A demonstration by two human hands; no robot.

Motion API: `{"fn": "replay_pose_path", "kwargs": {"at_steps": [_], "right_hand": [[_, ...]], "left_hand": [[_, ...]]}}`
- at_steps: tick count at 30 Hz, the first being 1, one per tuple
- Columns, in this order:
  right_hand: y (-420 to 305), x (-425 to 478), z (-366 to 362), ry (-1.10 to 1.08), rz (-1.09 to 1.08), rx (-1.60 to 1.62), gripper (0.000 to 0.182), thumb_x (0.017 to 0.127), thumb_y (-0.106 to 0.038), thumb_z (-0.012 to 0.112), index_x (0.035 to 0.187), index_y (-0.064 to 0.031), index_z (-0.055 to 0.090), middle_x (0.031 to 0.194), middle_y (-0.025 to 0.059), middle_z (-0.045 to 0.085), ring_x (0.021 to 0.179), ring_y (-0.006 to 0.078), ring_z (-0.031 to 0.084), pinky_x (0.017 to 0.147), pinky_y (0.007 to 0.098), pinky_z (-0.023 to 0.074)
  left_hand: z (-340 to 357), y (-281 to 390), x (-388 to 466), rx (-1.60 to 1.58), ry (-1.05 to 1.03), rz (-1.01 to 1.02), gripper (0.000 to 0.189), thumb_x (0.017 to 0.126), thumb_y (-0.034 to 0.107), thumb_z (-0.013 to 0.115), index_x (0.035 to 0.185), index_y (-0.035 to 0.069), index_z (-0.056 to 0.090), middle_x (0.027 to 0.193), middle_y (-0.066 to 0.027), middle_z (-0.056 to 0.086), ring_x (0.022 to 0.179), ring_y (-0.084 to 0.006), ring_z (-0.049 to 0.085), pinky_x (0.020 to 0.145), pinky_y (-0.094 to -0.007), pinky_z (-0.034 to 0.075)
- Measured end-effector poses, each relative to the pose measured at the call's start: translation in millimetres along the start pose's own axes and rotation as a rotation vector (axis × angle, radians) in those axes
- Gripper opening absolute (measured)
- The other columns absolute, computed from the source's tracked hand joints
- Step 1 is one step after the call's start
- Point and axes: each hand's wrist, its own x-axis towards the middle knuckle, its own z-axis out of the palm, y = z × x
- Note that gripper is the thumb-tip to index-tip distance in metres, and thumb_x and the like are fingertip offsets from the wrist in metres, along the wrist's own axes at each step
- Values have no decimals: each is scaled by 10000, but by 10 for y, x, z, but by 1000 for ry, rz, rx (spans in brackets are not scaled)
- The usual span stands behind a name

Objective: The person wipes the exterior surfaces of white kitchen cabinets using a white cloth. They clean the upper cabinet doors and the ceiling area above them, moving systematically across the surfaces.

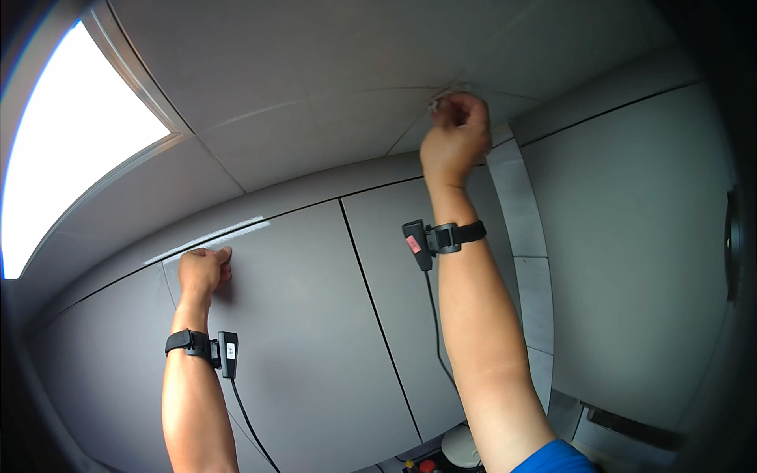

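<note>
High against the ceiling panels (pixel 331 77), my right hand (pixel 455 133) grips a crumpled light-coloured material (pixel 440 100), perhaps a cloth; its outline is blurred. My left hand (pixel 203 269) is at the upper edge of a grey cabinet door (pixel 295 307), its fingers curled; whether it holds anything cannot be seen. Just above the left hand, a whitish streak (pixel 207 239) runs along the gap between the door and the strip over it. Each wrist bears a black strap with a small cabled device.
A bright ceiling light panel (pixel 71 148) is at the upper left. A second cabinet door (pixel 408 248) adjoins on the right, then a tiled wall strip (pixel 529 236) and a large grey panel (pixel 633 248). Below the cabinet are a white rounded object (pixel 461 446) and a red item (pixel 427 466).
</note>
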Motion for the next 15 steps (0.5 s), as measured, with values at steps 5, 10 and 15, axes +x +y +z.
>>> {"fn": "replay_pose_path", "kwargs": {"at_steps": [5,10,15], "right_hand": [[-442,-503,450,-18,-173,-34,159,944,74,641,1045,-49,639,992,122,676,911,337,715,776,419,574],[-1268,-1423,1093,-262,-522,126,182,863,-20,609,1038,-24,663,962,157,623,861,344,665,690,428,595],[-954,-1159,810,-280,-582,98,101,910,-14,619,979,-35,690,936,129,652,863,325,691,685,430,593]], "left_hand": [[14,-24,14,58,44,22,290,929,218,856,786,63,657,757,-52,722,622,-153,679,598,-298,555],[65,-23,64,-29,-24,-17,266,934,216,855,833,44,678,776,-69,735,648,-174,697,618,-328,567],[90,233,-236,-45,-58,-101,224,947,186,840,881,23,702,804,-77,740,658,-179,697,609,-328,568]]}}
